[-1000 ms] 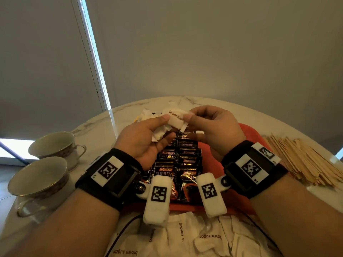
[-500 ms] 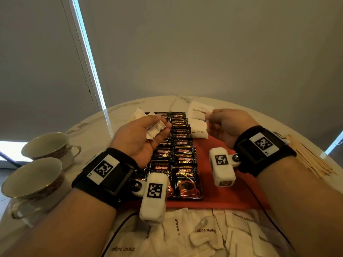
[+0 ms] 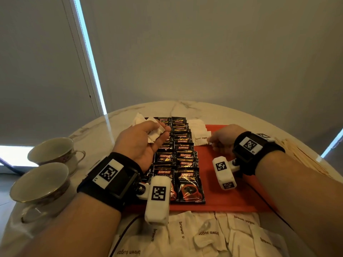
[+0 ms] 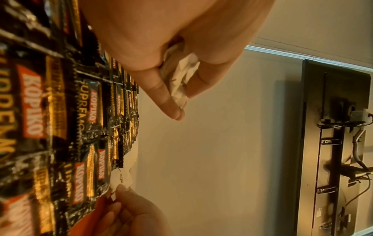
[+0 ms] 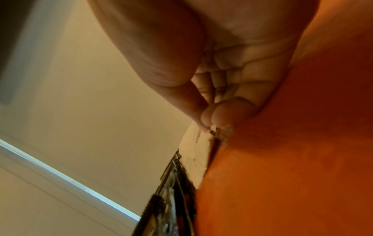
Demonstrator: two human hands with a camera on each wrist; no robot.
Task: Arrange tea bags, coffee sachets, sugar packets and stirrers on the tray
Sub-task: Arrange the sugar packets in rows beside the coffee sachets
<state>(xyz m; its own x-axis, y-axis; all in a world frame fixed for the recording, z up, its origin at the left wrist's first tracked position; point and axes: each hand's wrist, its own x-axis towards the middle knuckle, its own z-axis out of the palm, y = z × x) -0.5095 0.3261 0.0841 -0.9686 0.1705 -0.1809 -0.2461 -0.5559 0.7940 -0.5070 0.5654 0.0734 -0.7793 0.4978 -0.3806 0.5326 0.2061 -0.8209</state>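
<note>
**Lay the sugar packet flat, right beside the coffee rows**

Your right hand (image 3: 223, 139) is low on the red tray (image 3: 235, 193), thumb and fingertips pinching the right end of a brown sugar packet (image 3: 201, 139) that lies against the tray, just right of the coffee sachets (image 3: 183, 164). Above the left coffee column, your left hand (image 3: 143, 143) curls its fingers round a small bunch of crumpled sugar packets (image 3: 155, 135).

Judging by the layout, you are starting a sugar column at the far end of the tray. Two more packets already sit just beyond this one. To do the step well:

- Press the packet flat before you let go; it looks light and creased, so it may spring up or skew.
- Keep its left edge close to the coffee sachets without riding over them, since a nudge could disturb those overlapped rows.
- Lift your fingers straight off rather than dragging them.
- Feed one packet at a time from the bunch in your left hand, so none drop onto the coffee.

More loose sugar packets (image 3: 207, 236) wait on the near side of the tray, and the wooden stirrers (image 3: 304, 160) lie off to the right on the marble table (image 3: 185, 106).
</note>
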